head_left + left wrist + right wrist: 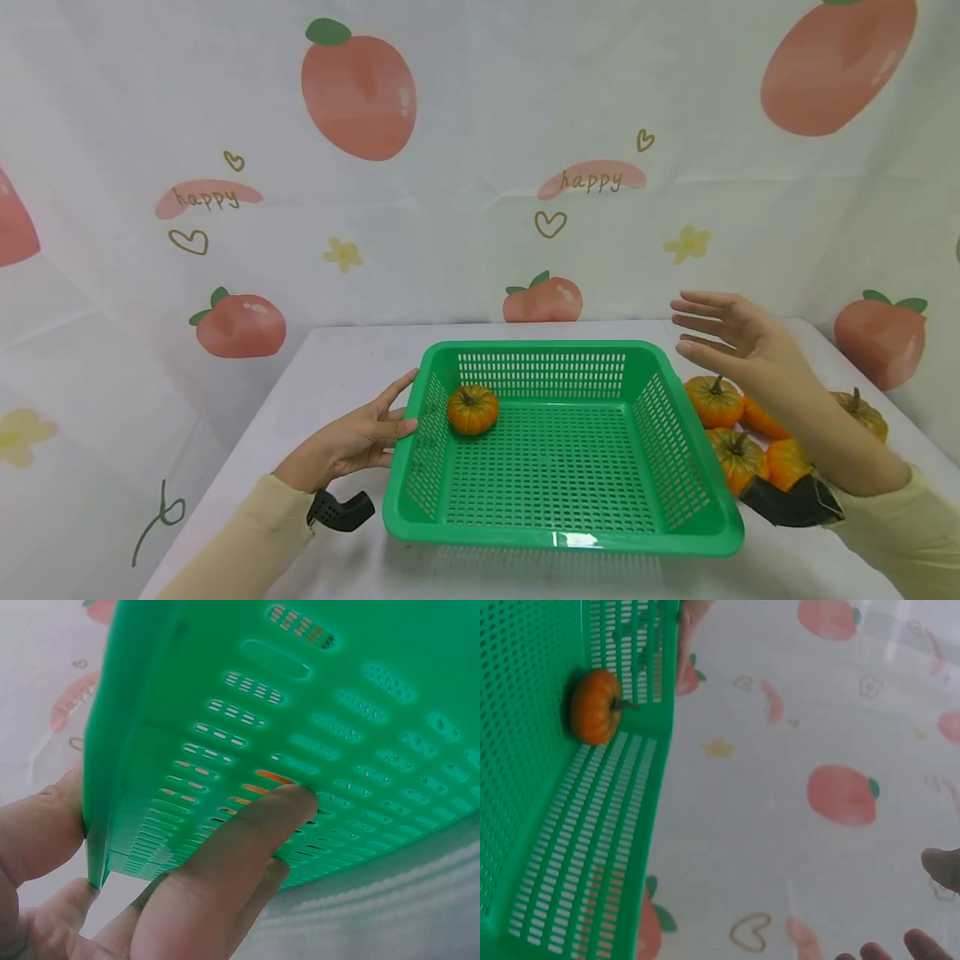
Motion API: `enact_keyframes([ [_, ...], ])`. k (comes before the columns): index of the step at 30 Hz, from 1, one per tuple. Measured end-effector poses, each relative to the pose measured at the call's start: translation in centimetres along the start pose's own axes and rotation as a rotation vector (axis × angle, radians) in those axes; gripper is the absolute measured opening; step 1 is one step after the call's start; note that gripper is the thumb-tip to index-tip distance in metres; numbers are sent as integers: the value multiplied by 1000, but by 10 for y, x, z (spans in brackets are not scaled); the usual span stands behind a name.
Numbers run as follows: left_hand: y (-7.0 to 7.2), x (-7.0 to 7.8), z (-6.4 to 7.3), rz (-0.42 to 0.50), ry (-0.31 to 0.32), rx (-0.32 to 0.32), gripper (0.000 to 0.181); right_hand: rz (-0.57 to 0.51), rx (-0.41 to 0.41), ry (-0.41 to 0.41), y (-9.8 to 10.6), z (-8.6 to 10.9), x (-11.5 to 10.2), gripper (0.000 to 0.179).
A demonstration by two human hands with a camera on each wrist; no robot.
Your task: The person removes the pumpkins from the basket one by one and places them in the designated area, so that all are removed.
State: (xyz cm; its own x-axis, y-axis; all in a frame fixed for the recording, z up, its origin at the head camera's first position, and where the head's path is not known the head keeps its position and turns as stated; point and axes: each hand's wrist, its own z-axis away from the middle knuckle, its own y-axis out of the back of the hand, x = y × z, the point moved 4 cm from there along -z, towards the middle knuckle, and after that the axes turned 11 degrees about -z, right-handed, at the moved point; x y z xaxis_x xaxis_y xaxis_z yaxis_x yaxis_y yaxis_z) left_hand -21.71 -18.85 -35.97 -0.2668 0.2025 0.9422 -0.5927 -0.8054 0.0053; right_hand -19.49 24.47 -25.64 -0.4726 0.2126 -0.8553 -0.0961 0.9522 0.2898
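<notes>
A green plastic basket [551, 533] with slotted walls is in the middle of the head view. One small orange pumpkin [473, 410] lies inside it, in the far left corner. My left hand [358, 440] grips the basket's left rim; in the left wrist view its fingers [225, 862] lie against the slotted outer wall. Raised above the right side of the table, my right hand [738, 333] has its fingers extended and holds nothing. Below it, outside the basket, several small pumpkins [738, 457] sit close together, partly hidden by the right forearm.
The white table [345, 358] reaches back to a hanging cloth [450, 242] printed with fruit, hearts and flowers. A black wrist device [341, 510] is on the left wrist, and another [795, 502] on the right.
</notes>
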Motion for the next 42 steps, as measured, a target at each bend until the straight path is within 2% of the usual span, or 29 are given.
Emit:
enact_keyframes([
  [4,0,0,0,2,-1,0,90,-133,-66,74,-21,-12,-10,56],
  [7,1,0,1,6,-2,-2,90,-175,-111,92,-38,-20,-15,56],
  [12,0,0,1,5,-2,-4,91,-142,-169,54,-64,-31,-18,56],
  [17,1,0,1,-1,0,-1,90,-98,-228,21,-89,-41,-10,59],
  [21,1,0,1,4,1,1,90,-113,-272,-11,-109,-47,-1,61],
  [26,1,0,0,7,3,1,90,-134,-300,-66,-129,-49,8,63],
  [33,1,0,-1,8,0,-5,91,-106,-359,-131,-158,-51,26,63],
  [42,1,0,-1,7,-3,-8,90,-61,-430,-173,-192,-50,46,64],
])
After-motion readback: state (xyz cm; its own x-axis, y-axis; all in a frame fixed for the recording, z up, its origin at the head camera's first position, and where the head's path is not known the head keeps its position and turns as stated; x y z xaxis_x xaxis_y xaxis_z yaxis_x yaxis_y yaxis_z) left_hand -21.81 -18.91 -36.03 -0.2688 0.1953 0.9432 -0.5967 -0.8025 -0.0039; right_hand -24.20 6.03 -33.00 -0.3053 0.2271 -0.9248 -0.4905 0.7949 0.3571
